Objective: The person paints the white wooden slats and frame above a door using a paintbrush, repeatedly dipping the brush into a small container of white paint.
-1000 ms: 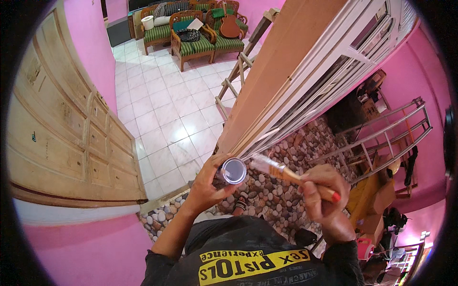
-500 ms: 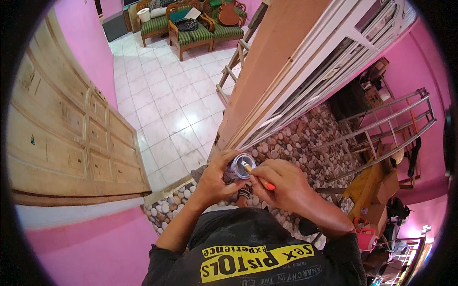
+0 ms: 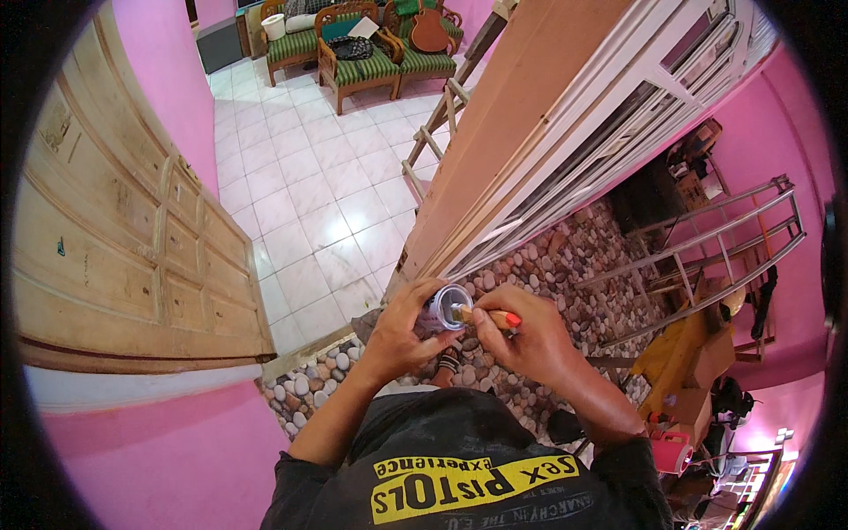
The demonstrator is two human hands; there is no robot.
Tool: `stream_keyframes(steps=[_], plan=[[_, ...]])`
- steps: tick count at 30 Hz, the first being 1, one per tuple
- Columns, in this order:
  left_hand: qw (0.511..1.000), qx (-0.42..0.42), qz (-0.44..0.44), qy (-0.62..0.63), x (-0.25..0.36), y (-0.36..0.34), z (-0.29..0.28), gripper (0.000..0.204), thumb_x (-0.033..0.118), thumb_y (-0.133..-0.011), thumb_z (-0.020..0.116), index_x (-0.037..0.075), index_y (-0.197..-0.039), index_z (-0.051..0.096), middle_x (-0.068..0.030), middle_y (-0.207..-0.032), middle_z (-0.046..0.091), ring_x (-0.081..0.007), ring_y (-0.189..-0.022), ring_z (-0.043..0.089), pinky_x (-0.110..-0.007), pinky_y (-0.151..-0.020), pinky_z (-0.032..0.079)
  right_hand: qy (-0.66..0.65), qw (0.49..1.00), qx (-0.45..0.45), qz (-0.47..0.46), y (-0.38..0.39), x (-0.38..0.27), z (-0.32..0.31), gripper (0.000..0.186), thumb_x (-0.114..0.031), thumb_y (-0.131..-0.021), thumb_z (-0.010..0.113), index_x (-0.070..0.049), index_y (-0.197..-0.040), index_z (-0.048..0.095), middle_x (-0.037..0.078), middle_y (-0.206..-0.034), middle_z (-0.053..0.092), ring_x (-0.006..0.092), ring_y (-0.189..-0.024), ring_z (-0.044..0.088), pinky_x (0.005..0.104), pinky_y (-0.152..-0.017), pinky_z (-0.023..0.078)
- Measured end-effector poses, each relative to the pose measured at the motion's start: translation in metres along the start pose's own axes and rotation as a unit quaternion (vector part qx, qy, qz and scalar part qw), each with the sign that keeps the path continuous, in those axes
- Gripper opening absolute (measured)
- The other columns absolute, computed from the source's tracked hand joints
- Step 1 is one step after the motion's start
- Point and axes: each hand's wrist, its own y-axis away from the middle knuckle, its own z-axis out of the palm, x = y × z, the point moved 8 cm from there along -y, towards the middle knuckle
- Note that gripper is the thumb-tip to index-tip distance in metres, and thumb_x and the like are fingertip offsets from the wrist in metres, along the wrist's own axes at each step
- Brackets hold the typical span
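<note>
My left hand (image 3: 402,331) is wrapped round a small clear plastic cup (image 3: 433,314), tilted so its mouth shows. Inside is something pale, perhaps paint; how much I cannot tell. In my right hand (image 3: 528,334) is a paintbrush (image 3: 484,315) with a wooden handle and a red-orange end. Its bristles reach into the mouth of the cup. Just beyond both hands rises the brown wooden door frame (image 3: 477,177), with white-painted window frames (image 3: 601,132) along its right side.
A panelled wooden door (image 3: 115,238) stands open on the left. Pebble-patterned floor (image 3: 530,274) lies below me, white tiles (image 3: 327,203) beyond the threshold. Metal ladder-like rails (image 3: 707,247) and cardboard boxes (image 3: 707,362) are at right. Green striped chairs (image 3: 367,79) and a guitar (image 3: 430,31) are farther off.
The brush has swung slightly, its handle now lying more level and a little to the right. My right hand has shifted slightly with it, while the cup stays nearly in place.
</note>
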Motion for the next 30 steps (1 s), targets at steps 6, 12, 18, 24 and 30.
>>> stream_keyframes(steps=[6,12,18,24,30], plan=[[0.999,-0.002,-0.018,0.032,-0.002,-0.017,0.003,0.065,0.018,-0.079,0.086,0.004,-0.134,0.055,-0.0129,-0.124,0.063,-0.0256,-0.117,0.062,-0.036,-0.102,0.047,-0.081,0.988,0.090,0.096,0.008,0.027,-0.029,0.015,-0.013,-0.094,0.071,-0.001,-0.102,0.067,0.011,-0.078,0.067,0.0169,-0.067,0.067,0.0340,-0.063,0.052],[0.999,0.016,0.018,0.035,0.001,-0.037,0.006,0.067,0.021,-0.078,0.088,0.006,-0.135,0.056,-0.0126,-0.122,0.064,-0.0286,-0.113,0.063,-0.037,-0.098,0.049,-0.206,0.949,0.214,0.104,0.014,0.040,-0.054,0.016,-0.013,-0.100,0.065,0.003,-0.101,0.064,0.003,-0.078,0.066,0.0088,-0.065,0.062,0.0240,-0.057,0.049],[0.999,0.024,0.015,0.040,0.006,-0.049,0.002,0.064,0.021,-0.080,0.088,0.007,-0.133,0.056,-0.0129,-0.120,0.065,-0.0278,-0.112,0.064,-0.037,-0.097,0.050,-0.289,0.907,0.276,0.132,0.014,0.066,-0.067,0.019,-0.015,-0.101,0.060,0.003,-0.099,0.063,0.009,-0.080,0.066,0.0114,-0.060,0.060,0.0254,-0.054,0.048],[0.998,0.037,-0.016,0.044,-0.004,-0.055,0.003,0.065,0.022,-0.080,0.088,0.006,-0.134,0.056,-0.0136,-0.122,0.066,-0.0263,-0.113,0.066,-0.036,-0.097,0.051,-0.336,0.879,0.326,0.087,0.003,0.071,-0.084,0.018,-0.016,-0.101,0.060,0.001,-0.097,0.063,0.009,-0.081,0.066,0.0136,-0.060,0.060,0.0267,-0.054,0.048],[0.994,0.037,-0.067,0.079,-0.007,-0.049,-0.001,0.062,0.022,-0.079,0.089,0.004,-0.129,0.057,-0.0110,-0.121,0.065,-0.0207,-0.115,0.062,-0.034,-0.101,0.048,-0.260,0.899,0.353,0.001,-0.019,0.039,-0.107,0.016,-0.013,-0.103,0.061,0.003,-0.101,0.062,0.008,-0.080,0.065,0.0110,-0.062,0.059,0.0250,-0.057,0.048]])
